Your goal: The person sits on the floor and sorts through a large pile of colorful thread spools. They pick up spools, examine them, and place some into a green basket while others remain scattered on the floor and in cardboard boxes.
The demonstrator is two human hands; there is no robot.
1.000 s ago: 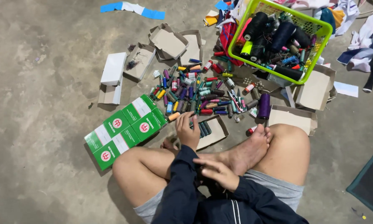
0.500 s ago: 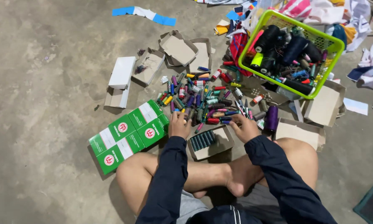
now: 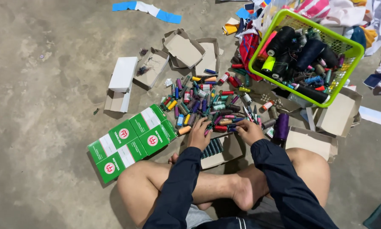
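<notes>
— What's nearest to you?

— My crossed legs on the concrete floor, and just past them an open box with dark spools lined up inside.

— And your hands?

— Both are at the near edge of the spool pile, just beyond the box. My left hand is palm down, fingers curled into the spools; whether it grips one I cannot tell. My right hand is the same, fingers bent over some blue and dark spools, grip hidden.

— What's beside you?

— To the left, touching the pile's edge, a block of green boxes. To the right, a purple cone stands by a brown carton.

— Farther out?

— Beyond the pile, opened cartons, and two white boxes off left. Far right, a green basket full of large thread cones, mostly black, with cloth heaped behind it. At the far edge, a blue and white strip.
</notes>
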